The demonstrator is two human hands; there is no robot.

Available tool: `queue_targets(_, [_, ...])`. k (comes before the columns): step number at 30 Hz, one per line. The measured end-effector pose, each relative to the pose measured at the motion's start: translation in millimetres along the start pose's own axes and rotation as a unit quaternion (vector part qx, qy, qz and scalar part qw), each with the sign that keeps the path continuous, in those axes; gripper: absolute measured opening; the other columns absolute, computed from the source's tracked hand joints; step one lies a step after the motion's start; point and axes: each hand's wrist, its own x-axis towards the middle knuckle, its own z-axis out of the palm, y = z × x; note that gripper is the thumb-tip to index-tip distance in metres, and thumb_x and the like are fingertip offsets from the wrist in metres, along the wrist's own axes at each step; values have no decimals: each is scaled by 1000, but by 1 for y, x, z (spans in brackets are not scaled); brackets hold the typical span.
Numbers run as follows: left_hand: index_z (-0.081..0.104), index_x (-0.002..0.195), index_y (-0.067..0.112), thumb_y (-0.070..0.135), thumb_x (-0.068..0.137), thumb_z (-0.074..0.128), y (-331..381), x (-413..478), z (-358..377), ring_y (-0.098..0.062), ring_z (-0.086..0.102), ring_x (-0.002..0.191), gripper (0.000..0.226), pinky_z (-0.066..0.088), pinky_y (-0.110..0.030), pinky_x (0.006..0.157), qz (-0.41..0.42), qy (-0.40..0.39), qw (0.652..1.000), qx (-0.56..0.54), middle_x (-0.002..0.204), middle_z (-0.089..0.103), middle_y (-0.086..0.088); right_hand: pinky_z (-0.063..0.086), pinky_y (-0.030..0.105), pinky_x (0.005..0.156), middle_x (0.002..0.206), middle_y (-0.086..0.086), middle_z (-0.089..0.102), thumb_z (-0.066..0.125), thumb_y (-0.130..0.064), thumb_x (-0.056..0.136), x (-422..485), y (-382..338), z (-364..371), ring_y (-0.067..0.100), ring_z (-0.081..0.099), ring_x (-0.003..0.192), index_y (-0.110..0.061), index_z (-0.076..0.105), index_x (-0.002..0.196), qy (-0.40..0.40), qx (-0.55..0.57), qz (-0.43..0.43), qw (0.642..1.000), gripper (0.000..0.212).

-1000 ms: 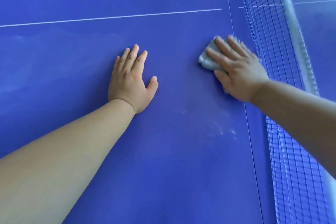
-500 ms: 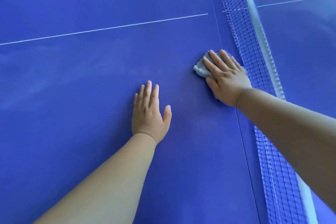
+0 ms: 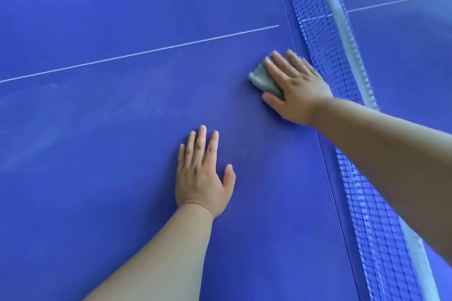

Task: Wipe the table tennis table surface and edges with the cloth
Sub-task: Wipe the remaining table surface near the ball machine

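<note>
— Where does your head camera look from?
— From your head, close over the flat blue table top [image 3: 122,203] and tilted steeply down at it. The blue mesh net with a white top band [image 3: 325,56] runs down your frame's right side.

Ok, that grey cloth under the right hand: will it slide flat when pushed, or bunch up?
Probably soft and floppy: the grey cloth looks folded and crumpled under the right hand. It likely bunches at its free edge unless pressed flat. It should glide easily; the table tennis table looks smooth.
</note>
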Motion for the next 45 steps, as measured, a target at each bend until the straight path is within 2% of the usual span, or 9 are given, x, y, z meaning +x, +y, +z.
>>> queue_targets(3, [20, 166, 23, 52, 94, 33, 0, 1, 1, -21, 2, 161, 79, 9, -46, 130, 3, 5, 1000, 1, 175, 5, 0, 5, 45, 130, 173, -4, 15, 37, -57, 98, 17, -26, 7, 30, 6, 160, -36, 21, 163, 20, 4, 4, 1000, 70])
queue_targets(7, [21, 166, 23, 50, 94, 33, -2, 0, 3, -20, 1, 161, 78, 9, -48, 130, 7, 7, 1000, -17, 175, 5, 0, 19, 54, 127, 170, -4, 26, 53, -43, 98, -84, -45, 34, 32, 17, 159, -36, 45, 155, 16, 5, -208, 978, 59])
queue_targets(11, [21, 166, 23, 49, 94, 30, -2, 0, 4, -20, -1, 161, 77, 7, -47, 130, 4, 11, 1000, -23, 175, 4, 0, 14, 53, 128, 173, -7, 15, 49, -59, 97, -151, -28, 35, 28, 9, 160, -40, 37, 159, -65, -24, -334, 940, 66])
queue_targets(13, [19, 166, 24, 50, 93, 31, -1, -1, 4, -20, -2, 161, 78, 4, -45, 130, 2, 9, 1000, -20, 175, 3, 1, 10, 50, 129, 173, -7, 14, 43, -64, 97, -129, -11, 25, 27, 9, 160, -39, 32, 161, -60, -55, -286, 955, 70])
queue_targets(16, [17, 166, 25, 53, 92, 30, -2, -2, 4, -20, -3, 161, 80, 2, -45, 130, 4, 9, 1000, -23, 175, 3, 1, 2, 46, 130, 173, -11, 7, 24, -71, 95, -90, 6, 11, 23, 1, 161, -44, 17, 162, -10, -2, -25, 1000, 73])
queue_targets(18, [17, 166, 25, 53, 92, 32, -1, -1, 5, -20, -3, 160, 80, 1, -44, 130, 3, 14, 1000, -25, 175, 3, 1, 2, 47, 130, 173, -12, 6, 21, -71, 95, -90, -6, 16, 24, 0, 161, -45, 15, 163, 7, 6, 54, 999, 73])
queue_targets(25, [19, 165, 24, 52, 93, 35, -2, 0, 6, -23, 2, 160, 79, 2, -45, 130, 5, 21, 999, -35, 175, 6, -1, 19, 60, 125, 173, -5, 14, 47, -63, 98, -274, -54, 65, 34, 8, 160, -40, 29, 162, -20, -33, -173, 984, 70])
queue_targets(40, [35, 160, 16, 46, 99, 42, -2, -8, -1, -25, 12, 159, 69, 5, -46, 130, 31, 36, 997, -61, 172, 21, -5, 21, 55, 126, 170, -5, 25, 66, -56, 81, -293, -58, 66, 30, 18, 159, -35, 42, 157, 14, 5, -165, 986, 83])
queue_targets(45, [29, 162, 15, 48, 97, 36, -15, -87, 3, -26, 9, 160, 73, 2, -46, 130, 86, 23, 996, -25, 173, 18, -5, 24, 57, 125, 170, -5, 25, 64, -58, 83, -292, -57, 66, 30, 16, 159, -34, 41, 158, 17, -5, -170, 985, 82])
